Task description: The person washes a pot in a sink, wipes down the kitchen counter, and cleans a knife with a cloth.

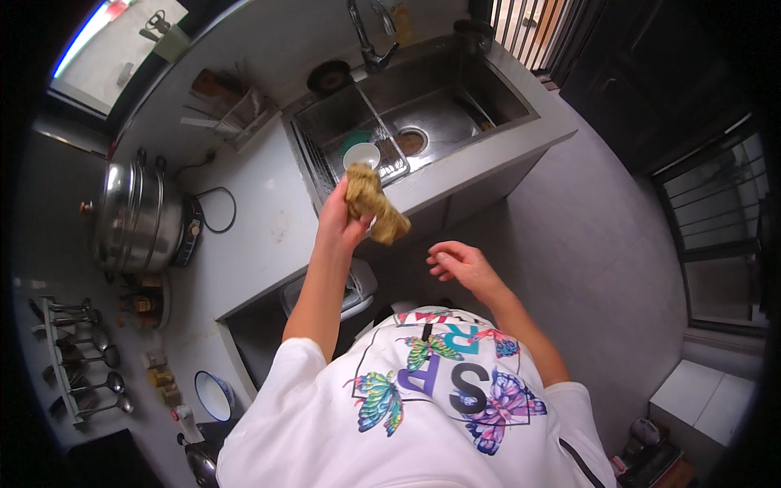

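A crumpled mustard-yellow cloth (373,204) is gripped in my left hand (339,213), in front of the sink's near edge. Its upper end overlaps the rim of a white bowl (362,157); whether the bowl is touched or rests on the rack behind is not clear. The wire rack (396,141) sits in the left part of the stainless steel sink (451,116), with something green (355,141) beside the bowl. My right hand (462,265) hangs over the floor to the right, holding nothing visible, with its fingers loosely bent and slightly apart.
A chrome faucet (370,49) rises behind the sink. Along the counter (268,213) stand a utensil holder (244,119) and a large steamer pot (137,213). Ladles (115,382) hang at left, near a blue-rimmed bowl (215,395). A lidded bin (360,287) is below the counter.
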